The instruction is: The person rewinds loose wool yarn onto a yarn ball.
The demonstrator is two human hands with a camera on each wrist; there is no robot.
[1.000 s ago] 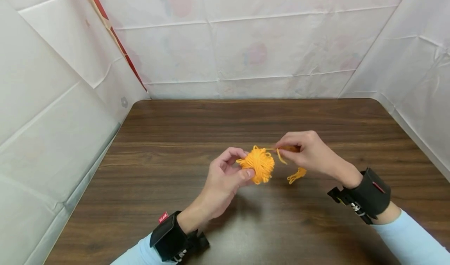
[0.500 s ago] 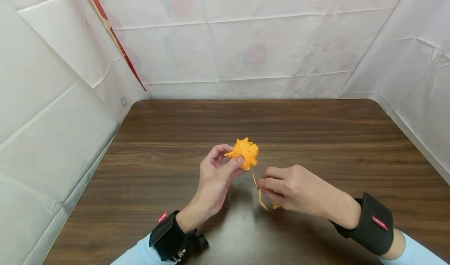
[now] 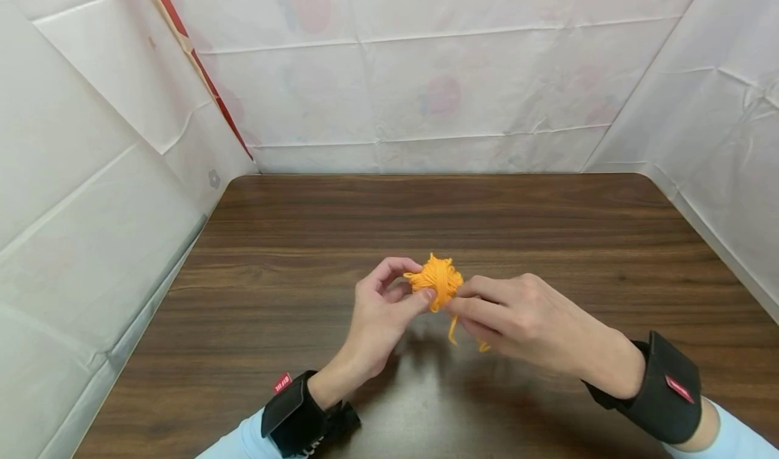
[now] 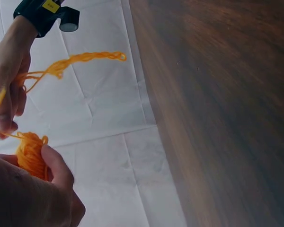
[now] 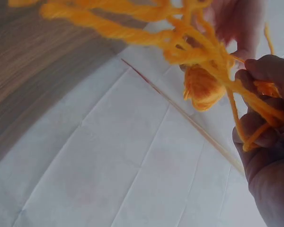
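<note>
Orange yarn ball (image 3: 435,280): above the counter (image 3: 304,243), between both hands.
Left hand (image 3: 383,313): thumb and fingers clamp the ball from its left.
Right hand (image 3: 517,320): pinches the loose strand (image 3: 453,329) just right of the ball.
Strand: hangs down, nearer the right hand.

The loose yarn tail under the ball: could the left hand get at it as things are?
Probably not at once: the left hand is gripping the yarn ball, and the right hand already pinches the loose tail. Nothing else blocks it.
</note>
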